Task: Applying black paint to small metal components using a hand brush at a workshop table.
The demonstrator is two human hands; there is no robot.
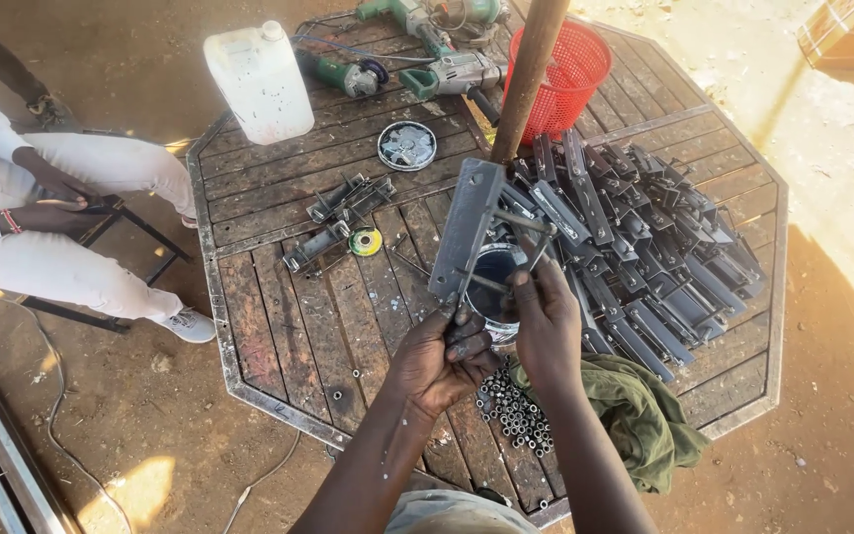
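Standing on dirt floor (822,326), octagonal wooden table (289,326)

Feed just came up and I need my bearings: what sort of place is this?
Likely an outdoor metalworking spot on bare dirt: green power drills and a heap of dark steel brackets lie on an octagonal wood-slat table.

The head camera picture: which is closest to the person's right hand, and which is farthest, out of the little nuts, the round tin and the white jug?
From the right hand:
1. Pile of nuts, just below it, near the table's front edge.
2. Round tin, up and left, mid-table.
3. White jug, farthest, at the table's far left edge.
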